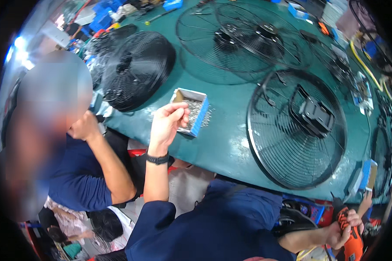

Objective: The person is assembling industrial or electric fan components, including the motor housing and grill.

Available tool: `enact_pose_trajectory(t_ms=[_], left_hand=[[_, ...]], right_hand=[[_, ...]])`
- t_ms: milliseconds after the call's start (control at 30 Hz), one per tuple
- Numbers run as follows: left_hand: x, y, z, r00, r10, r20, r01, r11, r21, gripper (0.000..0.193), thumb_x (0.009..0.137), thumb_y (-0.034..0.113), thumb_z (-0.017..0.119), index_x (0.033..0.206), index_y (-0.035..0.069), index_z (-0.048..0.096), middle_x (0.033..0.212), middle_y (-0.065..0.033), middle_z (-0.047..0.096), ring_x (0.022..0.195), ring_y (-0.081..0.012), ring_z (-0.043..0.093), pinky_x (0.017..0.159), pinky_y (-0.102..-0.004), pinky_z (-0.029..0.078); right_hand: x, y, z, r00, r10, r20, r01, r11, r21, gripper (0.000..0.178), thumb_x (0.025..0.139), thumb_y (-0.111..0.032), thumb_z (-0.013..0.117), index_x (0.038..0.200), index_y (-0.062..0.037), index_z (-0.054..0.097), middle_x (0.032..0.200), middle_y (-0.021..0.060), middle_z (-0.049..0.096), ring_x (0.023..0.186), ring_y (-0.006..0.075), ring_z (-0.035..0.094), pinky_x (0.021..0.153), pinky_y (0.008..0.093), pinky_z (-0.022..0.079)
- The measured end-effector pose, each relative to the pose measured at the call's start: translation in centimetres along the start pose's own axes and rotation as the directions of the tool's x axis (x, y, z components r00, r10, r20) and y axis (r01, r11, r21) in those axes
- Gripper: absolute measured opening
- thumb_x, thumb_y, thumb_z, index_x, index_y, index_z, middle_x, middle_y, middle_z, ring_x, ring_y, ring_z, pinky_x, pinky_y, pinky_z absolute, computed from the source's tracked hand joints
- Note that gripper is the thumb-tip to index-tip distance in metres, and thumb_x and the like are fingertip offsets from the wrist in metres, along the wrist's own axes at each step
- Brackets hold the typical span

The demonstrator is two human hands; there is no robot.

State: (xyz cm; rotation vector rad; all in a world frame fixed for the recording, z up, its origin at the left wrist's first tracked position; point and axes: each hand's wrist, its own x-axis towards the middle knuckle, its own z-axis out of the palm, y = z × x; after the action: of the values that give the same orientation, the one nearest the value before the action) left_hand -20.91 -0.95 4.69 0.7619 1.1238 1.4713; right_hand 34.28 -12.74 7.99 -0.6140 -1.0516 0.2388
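My left hand (pixel 167 122), with a dark band at the wrist, hovers at the near left side of an open blue and white box (pixel 200 118) of small metal screws. Its thumb and fingertips are pinched together; what they hold, if anything, is too small to make out. Some loose screws lie on the table beside the box. Low at the right, my right hand (pixel 345 230) is wrapped round an orange and black power screwdriver (pixel 354 247), its tip pointing up. Between my hands, a round black wire fan guard (pixel 274 148) with a black bracket (pixel 315 116) lies on the table.
A green table (pixel 222 152) spreads before me. Stacked black fan guards (pixel 137 69) stand at the left, and more guards with motors (pixel 268 32) lie at the back. A co-worker (pixel 82 174) sits close on my left. Another blue box (pixel 368 174) stands at the right edge.
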Motion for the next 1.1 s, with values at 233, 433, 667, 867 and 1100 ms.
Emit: enact_pose_trajectory(t_ms=[233, 433, 667, 867, 1100], left_hand=[[-7.1, -6.8, 8.8, 0.838, -0.38, 0.392, 0.456, 0.882, -0.12, 0.009, 0.087, 0.005, 0.061, 0.091, -0.002, 0.058, 0.08, -0.0112, 0.064, 0.06, -0.0131, 0.058, 0.051, -0.0233, 0.047], [-10.7, -12.4, 14.1, 0.578, -0.552, 0.601, 0.78, 0.591, -0.206, 0.01, 0.092, 0.01, 0.055, 0.094, 0.001, 0.058, 0.084, -0.0086, 0.062, 0.064, -0.0118, 0.052, 0.052, -0.0226, 0.041], [-10.9, -12.8, 15.1, 0.409, -0.575, 0.709, 0.899, 0.386, -0.206, 0.017, 0.096, 0.018, 0.052, 0.09, 0.004, 0.059, 0.082, -0.0035, 0.062, 0.064, -0.0086, 0.053, 0.056, -0.0199, 0.043], [-11.2, -13.2, 15.0, 0.4, -0.576, 0.713, 0.911, 0.338, -0.238, 0.015, 0.095, 0.018, 0.054, 0.093, 0.004, 0.06, 0.082, -0.0036, 0.063, 0.061, -0.0078, 0.05, 0.053, -0.0197, 0.041], [-11.2, -13.3, 14.8, 0.396, -0.561, 0.727, 0.908, 0.356, -0.22, 0.016, 0.095, 0.018, 0.054, 0.09, 0.003, 0.059, 0.078, -0.0038, 0.06, 0.058, -0.0073, 0.047, 0.049, -0.0194, 0.036]], right_hand=[[-0.8, -0.5, 10.2, 0.983, 0.08, 0.166, -0.125, 0.951, 0.284, 0.046, 0.069, -0.007, 0.061, 0.111, 0.0005, 0.045, 0.072, 0.0068, 0.048, 0.06, 0.0168, 0.047, 0.057, 0.0307, 0.038], [-2.8, 0.4, 13.6, 0.892, 0.167, 0.421, -0.344, 0.854, 0.391, 0.042, 0.064, -0.001, 0.067, 0.099, -0.0053, 0.043, 0.067, 0.0062, 0.059, 0.054, 0.0204, 0.06, 0.053, 0.0351, 0.053], [-4.0, 0.7, 14.7, 0.849, 0.214, 0.483, -0.428, 0.815, 0.391, 0.044, 0.065, 0.002, 0.066, 0.102, -0.0045, 0.044, 0.068, 0.008, 0.059, 0.054, 0.0203, 0.06, 0.053, 0.0362, 0.054], [-4.3, 1.0, 15.1, 0.837, 0.267, 0.477, -0.477, 0.783, 0.399, 0.044, 0.065, 0.002, 0.065, 0.103, -0.0045, 0.045, 0.07, 0.0086, 0.06, 0.054, 0.0208, 0.06, 0.054, 0.0363, 0.053], [-4.6, 1.4, 15.4, 0.824, 0.28, 0.492, -0.501, 0.765, 0.404, 0.044, 0.065, 0.003, 0.065, 0.104, -0.0046, 0.046, 0.071, 0.0094, 0.06, 0.055, 0.0215, 0.06, 0.054, 0.0363, 0.053]])
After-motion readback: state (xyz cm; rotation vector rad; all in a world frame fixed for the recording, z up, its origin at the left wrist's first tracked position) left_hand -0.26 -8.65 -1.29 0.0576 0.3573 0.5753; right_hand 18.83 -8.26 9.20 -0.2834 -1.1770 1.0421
